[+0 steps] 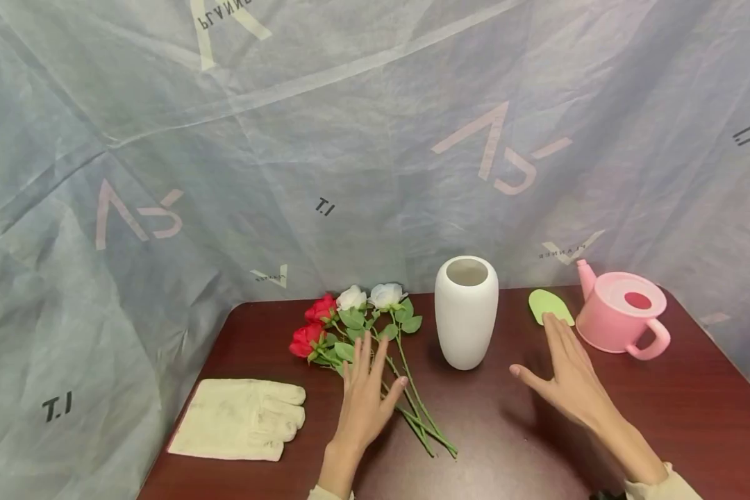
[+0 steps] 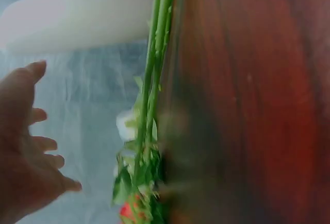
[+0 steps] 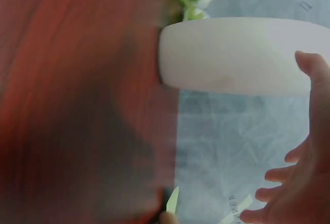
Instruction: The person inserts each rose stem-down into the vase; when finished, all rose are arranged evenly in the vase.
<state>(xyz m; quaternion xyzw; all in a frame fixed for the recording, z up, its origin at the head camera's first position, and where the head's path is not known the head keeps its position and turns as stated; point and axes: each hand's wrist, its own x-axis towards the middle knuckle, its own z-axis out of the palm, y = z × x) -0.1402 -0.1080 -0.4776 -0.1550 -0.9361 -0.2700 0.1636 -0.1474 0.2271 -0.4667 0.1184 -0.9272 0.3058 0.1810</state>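
Note:
My left hand (image 1: 365, 399) hovers over the stems of several artificial roses, fingers spread and holding nothing. Two red roses (image 1: 307, 339) and two white roses (image 1: 385, 296) lie with their blooms toward the back and their green stems (image 1: 420, 410) crossing toward me. Between my hands, farther back, a white vase (image 1: 466, 314) stands upright with its mouth showing. My right hand (image 1: 569, 375) is held above the table to the right of the vase, fingers straight, thumb apart, touching nothing. Past its fingertips lies a flat light-green piece (image 1: 548, 306), partly covered by the fingers in the head view.
A pink watering can (image 1: 619, 312) stands at the back right, handle toward me. A pale work glove (image 1: 237, 419) lies flat at the left edge of the dark red-brown table (image 1: 494, 451). Grey printed cloth (image 1: 362, 153) hangs behind the table and along its sides.

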